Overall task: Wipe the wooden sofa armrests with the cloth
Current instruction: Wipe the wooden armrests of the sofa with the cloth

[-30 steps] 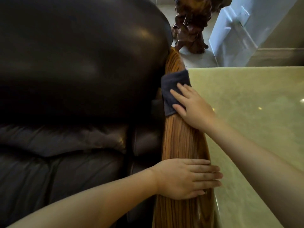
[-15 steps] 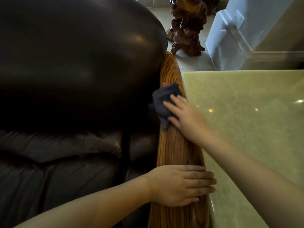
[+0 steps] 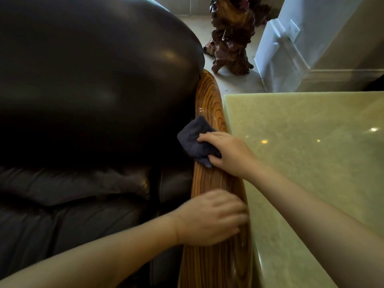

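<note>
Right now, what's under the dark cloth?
The cloth lies on the striped wooden armrest, pressed down by the right hand. Wood shows above and below it. The patch directly beneath is covered, so I cannot tell whether it is clean.

The armrest (image 3: 209,179) runs between the sofa cushions (image 3: 83,100) on its left and the table (image 3: 307,163) touching its right. On it, the cloth (image 3: 195,140) lies under the right hand (image 3: 228,152), with the left hand (image 3: 209,219) nearer the camera.

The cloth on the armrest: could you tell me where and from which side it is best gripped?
Grip the cloth at its bunched near edge, from above and the right, as the right hand does. It drapes over the armrest toward the cushion, so its left side probably offers little room.
</note>
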A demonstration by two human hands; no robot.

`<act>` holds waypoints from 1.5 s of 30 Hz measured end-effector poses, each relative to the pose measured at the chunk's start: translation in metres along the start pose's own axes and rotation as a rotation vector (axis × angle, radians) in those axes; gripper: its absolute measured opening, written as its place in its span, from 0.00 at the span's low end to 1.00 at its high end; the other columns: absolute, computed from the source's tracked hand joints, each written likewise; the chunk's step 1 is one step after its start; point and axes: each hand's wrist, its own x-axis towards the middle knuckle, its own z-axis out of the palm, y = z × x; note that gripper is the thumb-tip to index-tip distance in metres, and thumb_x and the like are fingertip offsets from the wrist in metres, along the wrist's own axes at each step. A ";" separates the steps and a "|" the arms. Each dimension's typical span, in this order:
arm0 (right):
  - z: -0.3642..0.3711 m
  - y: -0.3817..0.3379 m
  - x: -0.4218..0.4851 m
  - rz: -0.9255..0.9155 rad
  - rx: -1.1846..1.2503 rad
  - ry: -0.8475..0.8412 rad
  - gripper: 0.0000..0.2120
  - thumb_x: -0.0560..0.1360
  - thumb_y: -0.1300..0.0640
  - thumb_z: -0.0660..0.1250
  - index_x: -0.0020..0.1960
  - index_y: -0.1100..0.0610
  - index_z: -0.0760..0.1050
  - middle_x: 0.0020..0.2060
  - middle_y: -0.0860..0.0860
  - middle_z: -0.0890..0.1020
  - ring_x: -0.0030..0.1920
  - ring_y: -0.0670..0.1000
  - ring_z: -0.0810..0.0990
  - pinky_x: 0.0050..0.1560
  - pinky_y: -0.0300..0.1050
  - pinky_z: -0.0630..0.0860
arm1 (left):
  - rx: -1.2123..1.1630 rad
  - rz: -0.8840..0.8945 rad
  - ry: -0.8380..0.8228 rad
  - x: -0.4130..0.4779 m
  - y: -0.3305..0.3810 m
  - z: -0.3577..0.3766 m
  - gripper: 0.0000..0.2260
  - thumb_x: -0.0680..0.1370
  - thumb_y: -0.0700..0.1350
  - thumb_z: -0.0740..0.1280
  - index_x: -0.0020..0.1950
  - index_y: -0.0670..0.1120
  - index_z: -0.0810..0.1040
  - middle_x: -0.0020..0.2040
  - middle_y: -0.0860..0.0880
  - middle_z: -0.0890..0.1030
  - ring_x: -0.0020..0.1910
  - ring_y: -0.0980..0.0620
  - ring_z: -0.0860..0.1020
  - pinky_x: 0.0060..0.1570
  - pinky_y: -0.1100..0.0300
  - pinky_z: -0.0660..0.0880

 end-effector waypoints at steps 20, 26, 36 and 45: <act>-0.009 -0.023 -0.039 0.115 -0.269 -0.020 0.14 0.73 0.62 0.63 0.59 0.61 0.69 0.56 0.58 0.74 0.56 0.57 0.72 0.54 0.49 0.75 | 0.288 -0.595 -0.177 0.001 -0.074 -0.047 0.28 0.76 0.56 0.64 0.70 0.42 0.63 0.66 0.42 0.70 0.64 0.46 0.67 0.63 0.53 0.69; -0.063 -0.036 -0.040 0.170 -0.170 -0.010 0.11 0.70 0.61 0.67 0.52 0.58 0.72 0.49 0.57 0.77 0.47 0.56 0.75 0.41 0.44 0.68 | 0.319 -0.584 -0.139 0.029 -0.054 -0.099 0.14 0.77 0.49 0.63 0.58 0.44 0.72 0.55 0.45 0.78 0.53 0.47 0.74 0.51 0.52 0.75; -0.214 -0.172 -0.039 0.030 -0.167 0.055 0.12 0.71 0.58 0.67 0.55 0.53 0.76 0.48 0.54 0.82 0.47 0.54 0.79 0.43 0.45 0.73 | 0.359 -0.624 -0.002 0.007 0.022 -0.294 0.16 0.77 0.50 0.64 0.62 0.47 0.72 0.57 0.47 0.79 0.58 0.48 0.72 0.58 0.53 0.69; -0.249 -0.348 -0.010 -0.253 -0.231 0.094 0.15 0.71 0.58 0.66 0.58 0.52 0.75 0.52 0.52 0.82 0.54 0.55 0.78 0.54 0.48 0.74 | 0.506 -0.744 0.109 -0.117 0.100 -0.430 0.16 0.78 0.49 0.63 0.63 0.43 0.70 0.54 0.45 0.80 0.56 0.47 0.73 0.56 0.54 0.71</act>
